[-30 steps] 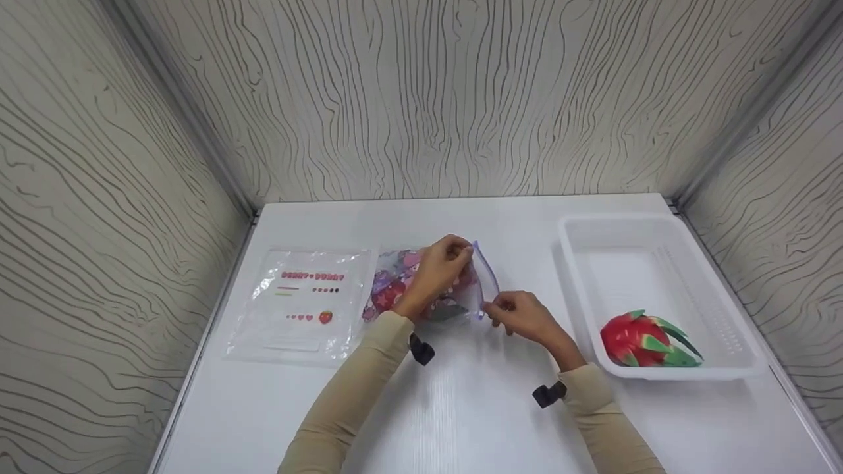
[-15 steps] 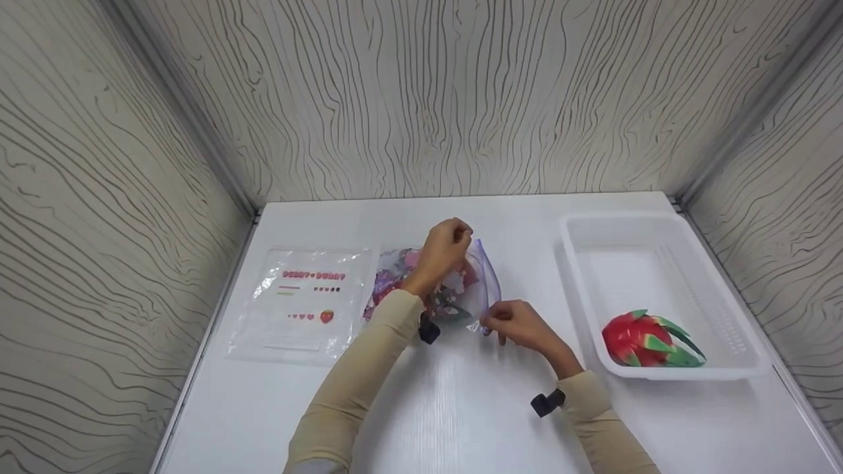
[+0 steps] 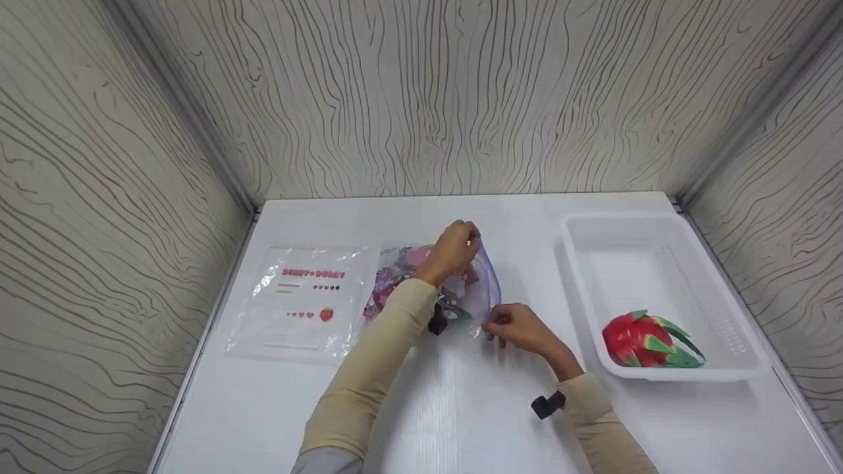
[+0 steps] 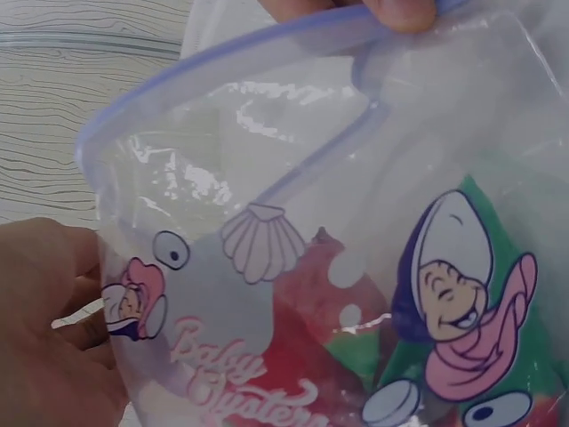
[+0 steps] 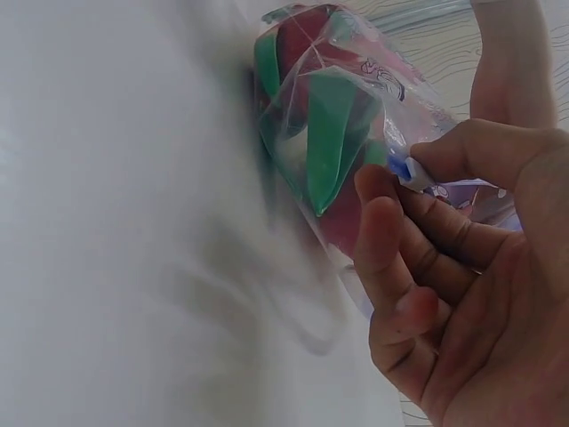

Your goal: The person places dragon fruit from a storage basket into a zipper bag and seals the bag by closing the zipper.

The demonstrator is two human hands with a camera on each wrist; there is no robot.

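Note:
A clear zip bag (image 3: 454, 286) with cartoon prints and a purple zip edge lies mid-table, its mouth to the right. Red and green contents (image 4: 311, 311) show through its printed side. My left hand (image 3: 454, 247) pinches the bag's edge near the far end of the zip; some of its fingers are hidden behind the plastic in the left wrist view. At the near end of the zip, my right hand (image 3: 523, 326) pinches the corner between thumb and forefinger, where a blue and white bit (image 5: 407, 172) shows. Its other fingers are loosely curled.
On the left lies a flat clear bag (image 3: 250, 329) with red lettering and a strawberry print. A white basket (image 3: 583, 289) stands on the right, holding a red and green dragon fruit (image 3: 635, 339). Patterned panels (image 3: 421, 105) rise behind the white table and at both sides.
My left hand moved off the bag's far edge, away toward the wall, then came right and back to the zip end. My right hand shifted slightly nearer with its corner, and the zip edge straightened.

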